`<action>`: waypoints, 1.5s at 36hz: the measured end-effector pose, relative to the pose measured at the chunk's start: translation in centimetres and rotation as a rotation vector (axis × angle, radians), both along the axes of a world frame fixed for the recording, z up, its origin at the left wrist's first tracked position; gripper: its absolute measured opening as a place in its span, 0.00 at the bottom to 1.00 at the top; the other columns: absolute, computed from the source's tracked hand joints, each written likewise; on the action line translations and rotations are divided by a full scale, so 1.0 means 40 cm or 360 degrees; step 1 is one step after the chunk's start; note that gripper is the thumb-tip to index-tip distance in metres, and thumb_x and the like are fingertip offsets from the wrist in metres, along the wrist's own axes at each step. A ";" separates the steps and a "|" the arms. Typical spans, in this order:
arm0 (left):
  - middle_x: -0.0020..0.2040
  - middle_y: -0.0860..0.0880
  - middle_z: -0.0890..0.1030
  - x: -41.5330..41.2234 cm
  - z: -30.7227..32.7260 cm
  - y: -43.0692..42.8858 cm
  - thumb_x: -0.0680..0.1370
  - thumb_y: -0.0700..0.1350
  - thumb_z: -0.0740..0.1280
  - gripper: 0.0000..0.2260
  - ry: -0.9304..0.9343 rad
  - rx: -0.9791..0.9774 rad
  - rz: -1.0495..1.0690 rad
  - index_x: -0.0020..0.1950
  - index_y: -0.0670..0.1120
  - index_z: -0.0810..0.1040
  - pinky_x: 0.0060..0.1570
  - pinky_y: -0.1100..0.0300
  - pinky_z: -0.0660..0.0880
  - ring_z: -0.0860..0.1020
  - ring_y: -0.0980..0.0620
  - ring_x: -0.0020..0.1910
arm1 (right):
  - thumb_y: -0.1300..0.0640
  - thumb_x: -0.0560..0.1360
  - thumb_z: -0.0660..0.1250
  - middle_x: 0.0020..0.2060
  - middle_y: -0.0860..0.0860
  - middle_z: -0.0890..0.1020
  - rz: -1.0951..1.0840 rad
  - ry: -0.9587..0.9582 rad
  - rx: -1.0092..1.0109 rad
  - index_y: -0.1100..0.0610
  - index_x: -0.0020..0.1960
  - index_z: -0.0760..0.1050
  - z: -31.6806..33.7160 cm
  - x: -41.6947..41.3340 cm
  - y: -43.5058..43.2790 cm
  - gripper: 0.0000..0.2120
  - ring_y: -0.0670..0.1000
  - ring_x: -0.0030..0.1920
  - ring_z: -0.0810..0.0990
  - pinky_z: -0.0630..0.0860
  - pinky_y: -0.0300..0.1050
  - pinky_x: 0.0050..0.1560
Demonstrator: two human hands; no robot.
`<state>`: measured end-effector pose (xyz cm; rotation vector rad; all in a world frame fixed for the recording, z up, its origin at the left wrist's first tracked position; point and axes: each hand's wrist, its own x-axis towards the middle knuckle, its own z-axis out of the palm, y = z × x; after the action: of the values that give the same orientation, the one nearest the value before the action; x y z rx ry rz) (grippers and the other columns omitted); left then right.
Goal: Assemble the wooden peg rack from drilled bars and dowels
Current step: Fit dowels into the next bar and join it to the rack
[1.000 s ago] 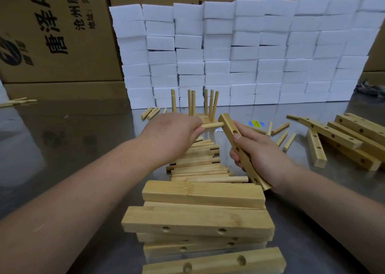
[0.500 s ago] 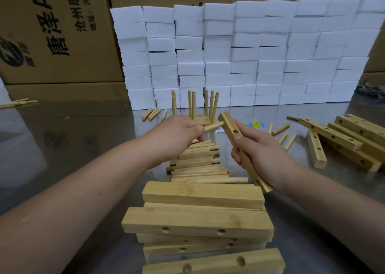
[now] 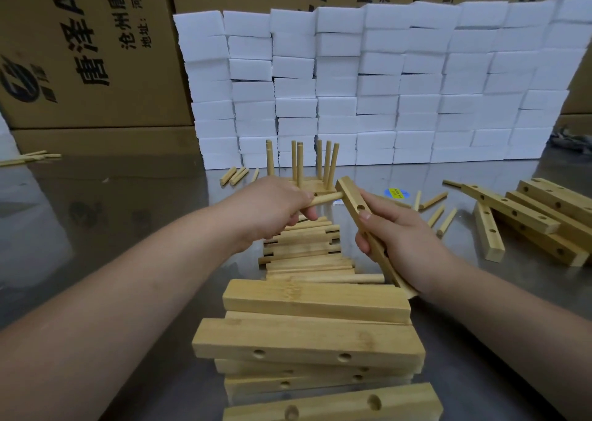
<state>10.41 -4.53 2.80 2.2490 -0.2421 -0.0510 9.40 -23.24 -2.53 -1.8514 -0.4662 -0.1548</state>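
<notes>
My right hand (image 3: 402, 238) grips a drilled wooden bar (image 3: 354, 201) that slants up and away over the table. My left hand (image 3: 272, 210) pinches a short dowel (image 3: 326, 199) whose far end meets the side of that bar near its top end. An open hole shows on the bar just above my right thumb. Behind my hands stands a part-built rack (image 3: 312, 185) with several upright dowels. A pile of loose dowels (image 3: 304, 247) lies under my hands.
A stack of drilled bars (image 3: 307, 337) sits close to me. More drilled bars (image 3: 528, 215) lie at the right, with loose dowels (image 3: 439, 210) beside them. White foam blocks (image 3: 368, 84) form a wall at the back, in front of cardboard boxes (image 3: 86, 52). The table (image 3: 112, 222) is shiny metal.
The dowel's tip has stayed at the bar's upper end while my left hand drew back slightly along it. My right hand shifted the bar only a little.
</notes>
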 end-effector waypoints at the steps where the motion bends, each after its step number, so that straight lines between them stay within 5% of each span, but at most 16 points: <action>1: 0.25 0.55 0.70 -0.001 0.001 -0.004 0.80 0.52 0.57 0.16 -0.0101 0.0116 0.0031 0.40 0.49 0.81 0.27 0.64 0.63 0.66 0.57 0.25 | 0.54 0.81 0.55 0.26 0.47 0.73 -0.0010 0.0002 0.0024 0.35 0.64 0.70 -0.005 0.001 0.002 0.18 0.42 0.29 0.70 0.67 0.40 0.37; 4: 0.30 0.53 0.73 -0.001 0.001 -0.012 0.79 0.55 0.58 0.14 -0.0400 0.0468 -0.0012 0.38 0.53 0.77 0.27 0.63 0.65 0.69 0.58 0.26 | 0.55 0.81 0.55 0.26 0.47 0.73 -0.0029 0.0013 0.0075 0.35 0.63 0.70 -0.014 0.004 0.005 0.18 0.42 0.28 0.70 0.68 0.36 0.34; 7: 0.32 0.53 0.75 -0.002 -0.001 -0.010 0.79 0.53 0.58 0.09 -0.0581 0.0764 -0.0040 0.45 0.55 0.77 0.27 0.63 0.63 0.70 0.58 0.29 | 0.54 0.80 0.56 0.26 0.47 0.74 -0.0029 0.0020 0.0077 0.32 0.59 0.71 -0.015 0.006 0.004 0.18 0.44 0.29 0.69 0.67 0.42 0.38; 12: 0.34 0.52 0.74 0.012 -0.004 0.008 0.80 0.50 0.60 0.14 -0.0820 0.1087 0.0002 0.35 0.53 0.76 0.30 0.61 0.63 0.71 0.55 0.33 | 0.55 0.81 0.55 0.26 0.47 0.74 -0.0037 0.0111 0.0213 0.36 0.64 0.70 -0.013 0.009 0.001 0.18 0.43 0.27 0.69 0.68 0.36 0.31; 15: 0.39 0.50 0.76 0.016 0.004 0.011 0.79 0.52 0.60 0.11 -0.0969 0.0836 0.0122 0.48 0.52 0.82 0.32 0.60 0.69 0.73 0.54 0.36 | 0.56 0.81 0.55 0.25 0.48 0.74 -0.0062 0.0181 0.0325 0.41 0.66 0.70 -0.010 0.012 -0.004 0.17 0.44 0.25 0.69 0.68 0.34 0.27; 19: 0.33 0.53 0.74 0.013 0.006 0.001 0.78 0.52 0.62 0.08 -0.0715 0.0045 0.0109 0.41 0.58 0.77 0.20 0.68 0.65 0.70 0.60 0.24 | 0.56 0.81 0.55 0.25 0.49 0.73 -0.0022 0.0194 0.0336 0.41 0.65 0.70 -0.010 0.008 0.002 0.17 0.44 0.26 0.69 0.69 0.35 0.28; 27: 0.30 0.49 0.79 0.000 0.004 -0.016 0.77 0.37 0.64 0.05 -0.0203 -0.0825 -0.0101 0.41 0.44 0.75 0.26 0.65 0.73 0.77 0.53 0.25 | 0.57 0.80 0.56 0.26 0.50 0.73 0.0007 0.0221 0.0344 0.44 0.66 0.71 -0.007 0.002 0.006 0.17 0.44 0.26 0.70 0.68 0.34 0.28; 54: 0.38 0.47 0.84 0.012 -0.025 -0.017 0.79 0.40 0.61 0.07 -0.0025 -0.1211 -0.0174 0.49 0.44 0.79 0.38 0.62 0.79 0.83 0.49 0.39 | 0.55 0.80 0.56 0.28 0.52 0.74 0.0328 0.0521 0.0793 0.43 0.54 0.78 0.007 0.008 0.001 0.13 0.48 0.27 0.70 0.66 0.40 0.30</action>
<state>10.90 -5.19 1.79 1.4797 -0.3277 0.0025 9.74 -23.22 -2.27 -1.2991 -0.3474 0.1599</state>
